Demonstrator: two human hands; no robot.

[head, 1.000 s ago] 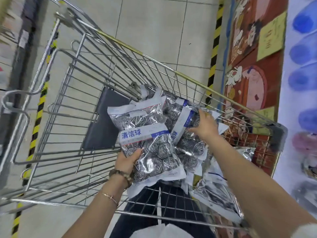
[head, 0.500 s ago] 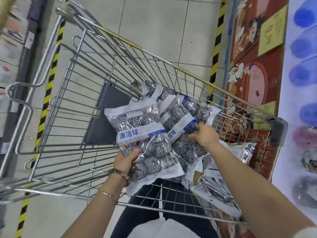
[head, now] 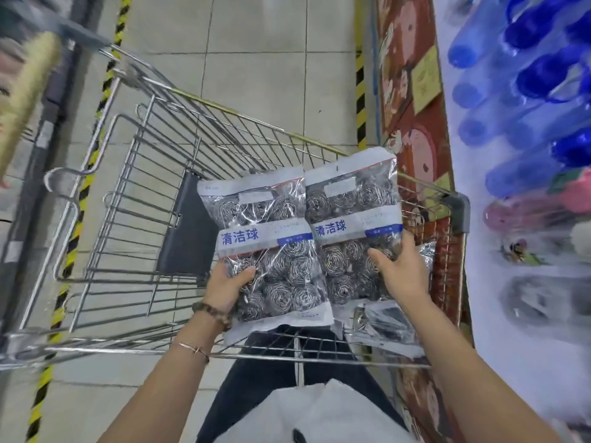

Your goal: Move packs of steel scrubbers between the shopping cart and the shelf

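Note:
Two clear packs of steel scrubbers with blue-and-white labels are held side by side above the wire shopping cart (head: 134,199). My left hand (head: 228,284) grips the lower left edge of the left pack (head: 268,247). My right hand (head: 401,271) holds the right pack (head: 353,219) at its lower right, thumb on the front. One more scrubber pack (head: 388,327) lies in the cart's near right corner, partly hidden under the held packs.
The shelf (head: 527,199) stands on the right, blurred, with blue bottles (head: 524,78) and pink items. A red illustrated panel (head: 412,100) runs along its base. Yellow-black hazard tape (head: 360,100) marks the tiled floor. Another shelf unit and a brush head (head: 25,91) are at left.
My right hand has lifted a second pack out of the cart and brought it upright beside the left pack. Both packs rose; the view swung toward the shelf.

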